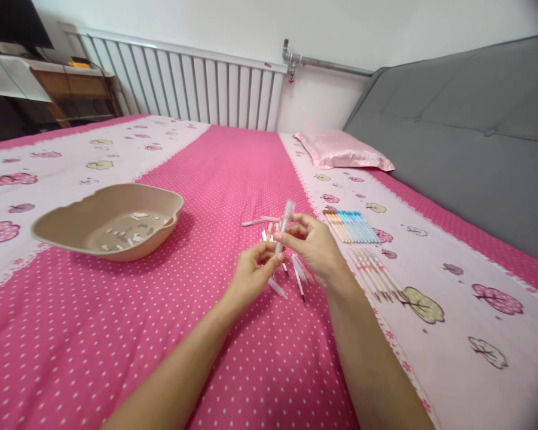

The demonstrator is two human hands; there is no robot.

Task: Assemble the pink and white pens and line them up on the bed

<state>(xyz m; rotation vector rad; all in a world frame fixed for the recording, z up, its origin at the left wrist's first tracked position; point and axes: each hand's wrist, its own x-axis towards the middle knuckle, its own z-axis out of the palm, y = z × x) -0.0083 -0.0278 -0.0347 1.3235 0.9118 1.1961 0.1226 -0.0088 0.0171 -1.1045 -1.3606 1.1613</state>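
Observation:
Both of my hands meet over the pink dotted bedspread (116,334). My right hand (311,245) pinches a clear pen barrel (286,218) that stands nearly upright. My left hand (252,272) is closed on the lower end of the same pen, with a clear piece sticking out below its fingers. Several loose pens and pen parts (296,278) lie on the bedspread under and just beyond the hands. To the right lie a row of orange and blue capped pens (352,227) and a second row of pale pens (376,275).
A tan plastic basin (72,224) with several small white bits inside sits to the left. A pink pillow (341,149) rests at the far right by the grey headboard (466,137). A white radiator (183,83) lines the far wall.

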